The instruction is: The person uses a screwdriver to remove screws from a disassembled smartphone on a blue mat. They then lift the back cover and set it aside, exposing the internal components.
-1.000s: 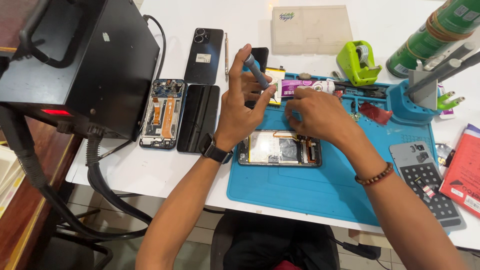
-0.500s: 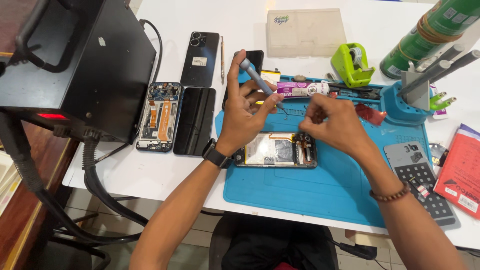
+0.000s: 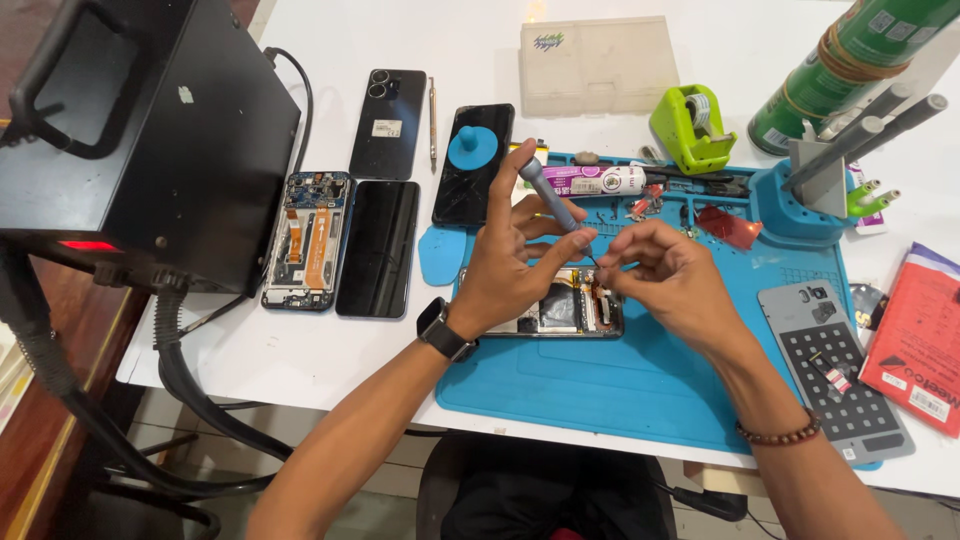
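The left hand (image 3: 510, 265) grips a screwdriver (image 3: 553, 200), the right hand's (image 3: 665, 275) fingers (image 3: 612, 268) pinching its tip above an opened phone (image 3: 560, 310) on the blue mat (image 3: 650, 380).

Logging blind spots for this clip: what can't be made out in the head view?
- Screwdriver tip: too small, pinched between the fingertips of the left hand and right hand.
- Anything held at that tip: too small to tell.
- Opened phone: its middle and ends are covered by both hands.
- Green can: cut off by the top edge.
- Red packet: cut off by the right edge.
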